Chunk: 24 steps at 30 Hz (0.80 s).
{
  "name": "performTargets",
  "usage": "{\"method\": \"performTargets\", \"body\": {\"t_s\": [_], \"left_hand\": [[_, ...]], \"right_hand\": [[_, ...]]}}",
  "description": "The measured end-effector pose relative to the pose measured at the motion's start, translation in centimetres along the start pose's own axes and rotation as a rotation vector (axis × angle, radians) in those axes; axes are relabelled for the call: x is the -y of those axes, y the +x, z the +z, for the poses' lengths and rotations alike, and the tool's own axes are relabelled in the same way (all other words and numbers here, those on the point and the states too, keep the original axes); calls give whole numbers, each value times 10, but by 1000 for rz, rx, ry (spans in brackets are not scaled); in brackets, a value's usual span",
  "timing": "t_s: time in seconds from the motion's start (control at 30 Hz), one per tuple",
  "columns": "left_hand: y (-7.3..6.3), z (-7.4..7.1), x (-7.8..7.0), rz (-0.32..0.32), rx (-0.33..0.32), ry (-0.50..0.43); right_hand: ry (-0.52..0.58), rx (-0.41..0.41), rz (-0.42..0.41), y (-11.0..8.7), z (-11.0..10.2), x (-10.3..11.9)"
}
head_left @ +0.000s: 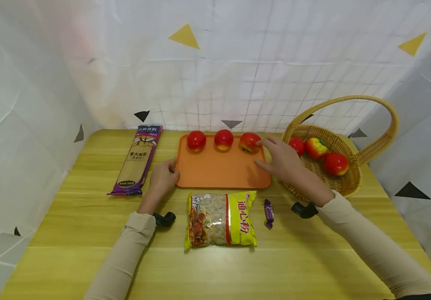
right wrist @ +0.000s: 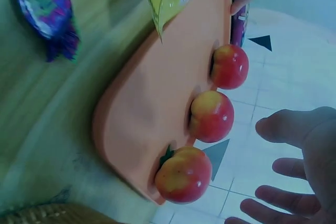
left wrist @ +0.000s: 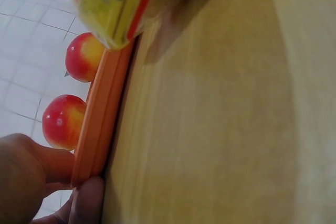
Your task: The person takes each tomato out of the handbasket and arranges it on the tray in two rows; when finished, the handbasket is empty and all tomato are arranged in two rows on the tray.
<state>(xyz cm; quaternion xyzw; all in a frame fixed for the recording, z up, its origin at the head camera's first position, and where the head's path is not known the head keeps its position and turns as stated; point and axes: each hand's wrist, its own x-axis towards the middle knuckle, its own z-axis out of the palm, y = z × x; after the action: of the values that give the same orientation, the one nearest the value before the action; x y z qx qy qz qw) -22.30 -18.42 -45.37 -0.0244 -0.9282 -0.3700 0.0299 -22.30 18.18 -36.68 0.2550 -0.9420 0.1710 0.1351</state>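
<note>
An orange tray (head_left: 215,171) lies on the table with three red and yellow fruits along its far side: a left one (head_left: 196,141), a middle one (head_left: 224,139) and a right one (head_left: 249,142) with a green leaf. My left hand (head_left: 162,177) pinches the tray's left edge, the thumb (left wrist: 55,165) on one side and a finger (left wrist: 88,200) on the other. Beside the right fruit is my right hand (head_left: 284,160). Its fingers are spread and hold nothing in the right wrist view, where a gap shows between hand and fruits.
A wicker basket (head_left: 354,183) with a tall handle stands at the right, holding three similar fruits. A pasta packet (head_left: 134,160) lies left of the tray. In front are a yellow macaroni bag (head_left: 221,219) and a purple wrapped candy (head_left: 269,213).
</note>
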Motion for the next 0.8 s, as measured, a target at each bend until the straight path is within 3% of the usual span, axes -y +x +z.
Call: {"method": "performTargets", "body": {"t_s": [0.5,0.8], "left_hand": [[-1,-2,-4,-6,17,10],[-1,-2,-4,-9,18,12]], "right_hand": [[27,-82,-76,-49,-18,1],[19,-127,-20,-68,-35,-5]]}}
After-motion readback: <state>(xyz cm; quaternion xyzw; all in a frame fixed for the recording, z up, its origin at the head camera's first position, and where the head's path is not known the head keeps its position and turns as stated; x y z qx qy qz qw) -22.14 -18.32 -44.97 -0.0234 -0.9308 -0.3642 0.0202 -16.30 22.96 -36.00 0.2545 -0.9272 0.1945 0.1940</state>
